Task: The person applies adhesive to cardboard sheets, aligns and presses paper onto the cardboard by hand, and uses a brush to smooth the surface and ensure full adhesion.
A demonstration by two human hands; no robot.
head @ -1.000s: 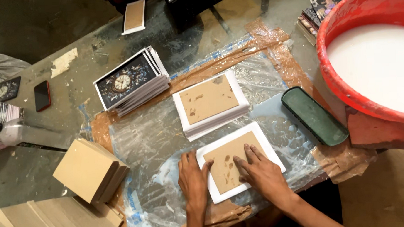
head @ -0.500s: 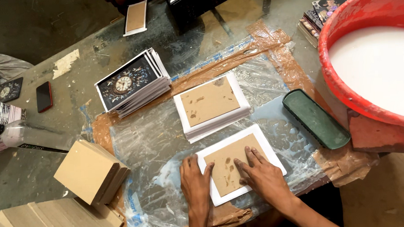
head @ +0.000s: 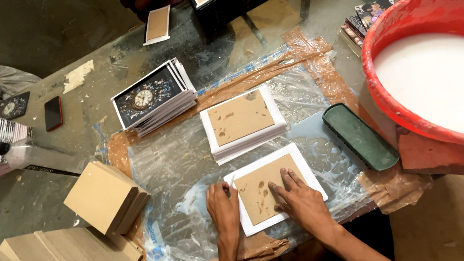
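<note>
A brown board (head: 260, 189) lies on a white sheet (head: 301, 161) spread over the plastic-covered table near the front edge. My right hand (head: 300, 203) rests flat on the board with its fingers spread. My left hand (head: 223, 209) presses the sheet's left edge, fingers curled at the white margin. Just beyond lies a stack of the same white sheets topped by a brown board (head: 240, 118).
A pile of dark clock pictures (head: 152, 97) sits at the back left. Plain brown boards (head: 102, 196) are stacked at the left. A green brush block (head: 360, 136) and a red tub of white liquid (head: 433, 69) stand on the right. A phone (head: 53, 113) lies far left.
My left hand has slid slightly up along the sheet's left edge. The right hand stays on the board.
</note>
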